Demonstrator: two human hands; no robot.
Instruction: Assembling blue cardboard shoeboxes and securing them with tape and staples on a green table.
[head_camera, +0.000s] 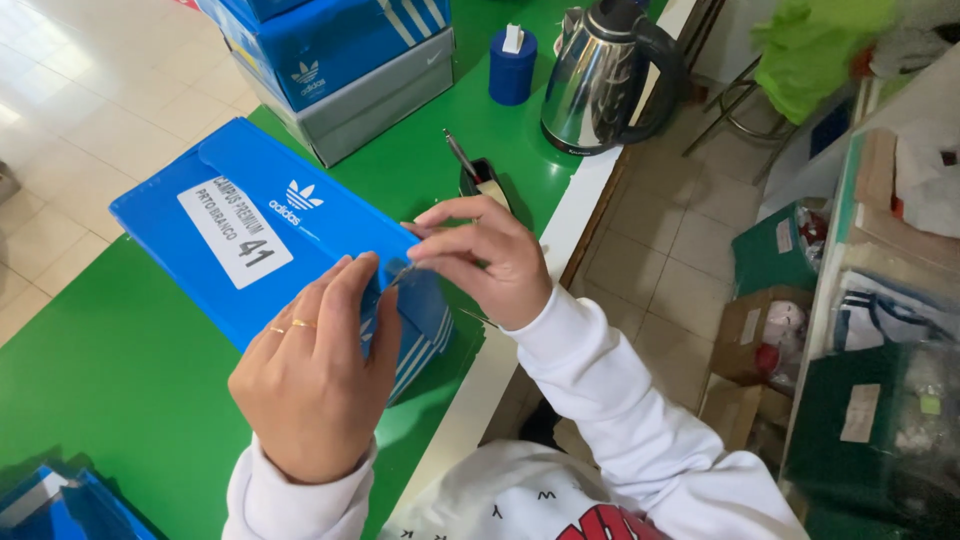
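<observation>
The head view looks down on a blue cardboard shoe box with a white label (270, 235), lying on the green table (110, 370). The left hand (315, 375) presses on the near end of the box, fingers together. The right hand (480, 255) pinches something thin; what it is, I cannot tell. Far right stands a shiny steel kettle (600, 80).
</observation>
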